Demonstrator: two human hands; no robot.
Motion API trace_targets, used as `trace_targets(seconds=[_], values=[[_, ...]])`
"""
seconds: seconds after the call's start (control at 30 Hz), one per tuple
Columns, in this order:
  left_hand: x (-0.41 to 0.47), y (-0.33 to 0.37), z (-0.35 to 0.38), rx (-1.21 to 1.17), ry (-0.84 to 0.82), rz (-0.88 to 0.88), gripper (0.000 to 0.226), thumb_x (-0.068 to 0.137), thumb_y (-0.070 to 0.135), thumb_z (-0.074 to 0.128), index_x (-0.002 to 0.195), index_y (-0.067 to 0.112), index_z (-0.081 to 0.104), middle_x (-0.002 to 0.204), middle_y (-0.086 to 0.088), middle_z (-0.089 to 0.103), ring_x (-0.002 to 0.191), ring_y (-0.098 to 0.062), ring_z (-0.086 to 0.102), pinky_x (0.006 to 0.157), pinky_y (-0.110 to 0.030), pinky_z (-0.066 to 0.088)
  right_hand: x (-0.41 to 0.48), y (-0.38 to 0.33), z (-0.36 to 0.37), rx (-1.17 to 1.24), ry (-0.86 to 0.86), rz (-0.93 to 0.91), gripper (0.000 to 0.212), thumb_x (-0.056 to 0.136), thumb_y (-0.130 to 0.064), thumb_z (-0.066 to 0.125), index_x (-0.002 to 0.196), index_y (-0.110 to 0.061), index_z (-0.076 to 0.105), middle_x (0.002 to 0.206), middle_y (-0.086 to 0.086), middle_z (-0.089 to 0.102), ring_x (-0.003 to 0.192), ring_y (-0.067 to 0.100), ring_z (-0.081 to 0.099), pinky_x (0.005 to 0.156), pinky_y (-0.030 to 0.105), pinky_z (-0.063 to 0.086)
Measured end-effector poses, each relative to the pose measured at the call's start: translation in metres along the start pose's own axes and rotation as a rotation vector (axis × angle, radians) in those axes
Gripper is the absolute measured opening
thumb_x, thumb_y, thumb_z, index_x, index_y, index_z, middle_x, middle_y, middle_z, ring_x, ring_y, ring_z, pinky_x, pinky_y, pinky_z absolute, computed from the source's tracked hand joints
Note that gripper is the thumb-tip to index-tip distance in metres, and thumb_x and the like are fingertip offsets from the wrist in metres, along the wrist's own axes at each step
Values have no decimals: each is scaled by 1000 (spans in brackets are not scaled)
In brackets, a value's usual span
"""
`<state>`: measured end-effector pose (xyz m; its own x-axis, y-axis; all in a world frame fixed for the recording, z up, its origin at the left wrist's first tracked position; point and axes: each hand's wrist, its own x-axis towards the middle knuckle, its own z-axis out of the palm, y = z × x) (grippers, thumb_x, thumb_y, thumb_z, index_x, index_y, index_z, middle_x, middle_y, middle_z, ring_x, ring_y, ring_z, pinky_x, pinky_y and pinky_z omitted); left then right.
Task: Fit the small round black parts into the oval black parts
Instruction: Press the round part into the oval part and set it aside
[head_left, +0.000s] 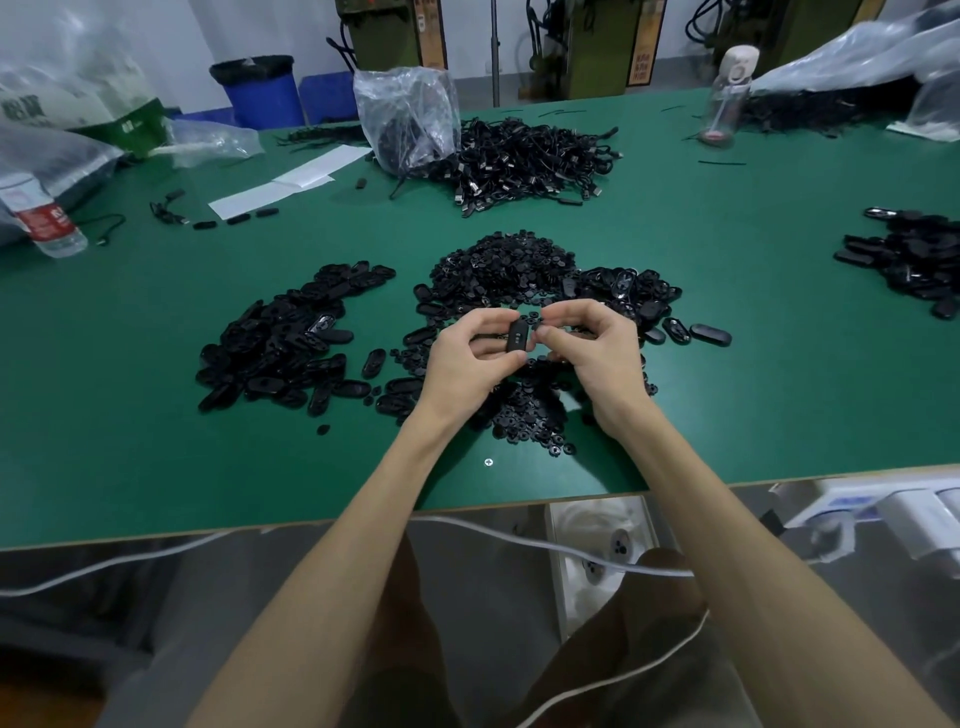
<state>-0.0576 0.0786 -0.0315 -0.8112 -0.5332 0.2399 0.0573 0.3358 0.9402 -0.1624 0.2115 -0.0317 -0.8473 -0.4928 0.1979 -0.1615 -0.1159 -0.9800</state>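
Green matting covers the worktop (156, 415), and both hands meet above its middle. Legible writing is scarce: a water bottle (44, 218) at the far left carries a red label, and orange placards on the machines along the back wall bear characters, all too blurred to read. The left hand (470, 358) grips one oval black part (518, 335) upright between thumb and curled fingers. The right hand (592, 353) pinches that part's right edge with thumb and forefinger; whether a round part sits between those tips cannot be told. Directly behind and beneath the hands lies the heap of small round black parts (506, 270). A heap of oval parts (291, 343) lies to the left, and another (909, 260) lies well apart at the right edge. Farther back are a cable pile (530, 161), a clear plastic bag (405, 114) touching it, white paper sheets (291, 179) and a clear drinking bottle (724, 98). A blue bin (262, 91) stands on the floor beyond.
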Motion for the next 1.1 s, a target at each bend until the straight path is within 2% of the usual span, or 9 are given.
trace_targets(seconds=[0.13, 0.2, 0.3, 0.4, 0.53, 0.6, 0.77, 0.97, 1.1], values=[[0, 1, 0, -4, 8, 2, 48, 85, 0, 82, 129, 11, 67, 116, -10, 72, 105, -18, 73, 93, -29, 60, -1, 0, 0, 17, -37, -2, 16, 87, -1, 76, 101, -8, 75, 94, 12, 77, 87, 25, 73, 73, 25, 57], [-1, 2, 0, -12, 4, -1, 46, 86, -1, 81, 128, 12, 67, 112, -14, 71, 99, -22, 75, 90, -30, 61, 0, 0, -1, 37, -50, -9, 15, 88, 0, 76, 100, -8, 75, 91, 13, 77, 86, 23, 73, 72, 23, 55], [-1, 1, 0, -30, 34, 10, 37, 85, 3, 83, 118, 11, 67, 101, -17, 70, 90, -27, 76, 79, -24, 60, -1, 0, -1, 39, -77, -23, 14, 89, -1, 75, 99, -9, 77, 87, 7, 78, 84, 18, 73, 72, 24, 55], [1, -2, -1, -28, 97, 12, 28, 86, 9, 84, 108, 15, 69, 99, -25, 69, 88, -29, 74, 84, -32, 61, -1, 1, -2, 24, -98, -34, 13, 91, -1, 73, 100, -9, 77, 85, 7, 78, 84, 19, 75, 72, 27, 56], [2, -5, -3, -106, 151, 13, 23, 86, 12, 84, 100, 14, 67, 94, -11, 74, 87, -17, 72, 83, -27, 58, -1, 1, -2, 16, -102, -34, 11, 93, -2, 72, 102, -7, 76, 84, 3, 76, 82, 15, 74, 71, 25, 56], [2, -6, -3, -166, 167, 18, 21, 88, 12, 83, 98, 8, 64, 91, -8, 74, 87, -20, 75, 80, -33, 62, -1, 1, -2, 13, -100, -32, 10, 93, -2, 72, 103, -6, 75, 83, 2, 76, 80, 12, 72, 70, 24, 56], [1, -5, -3, -240, 190, -10, 17, 91, 10, 79, 95, 6, 63, 97, -19, 75, 89, -28, 78, 67, -28, 61, -2, -1, -1, 33, -100, -13, 7, 93, -7, 74, 100, -8, 76, 86, 5, 76, 79, 13, 72, 70, 22, 55], [2, -9, -2, -281, 174, -39, 20, 95, 5, 74, 101, -9, 61, 96, -19, 76, 86, -29, 79, 72, -33, 64, -4, -3, 0, 43, -90, 3, 10, 89, -5, 78, 99, -5, 74, 84, 4, 79, 80, 17, 75, 67, 23, 56], [2, -9, -1, -257, 151, -28, 18, 92, 8, 78, 96, -4, 65, 92, -18, 76, 85, -29, 79, 73, -37, 65, -4, -2, 1, 39, -91, -6, 9, 88, -4, 78, 96, -4, 75, 79, 2, 77, 76, 14, 74, 64, 22, 55]])
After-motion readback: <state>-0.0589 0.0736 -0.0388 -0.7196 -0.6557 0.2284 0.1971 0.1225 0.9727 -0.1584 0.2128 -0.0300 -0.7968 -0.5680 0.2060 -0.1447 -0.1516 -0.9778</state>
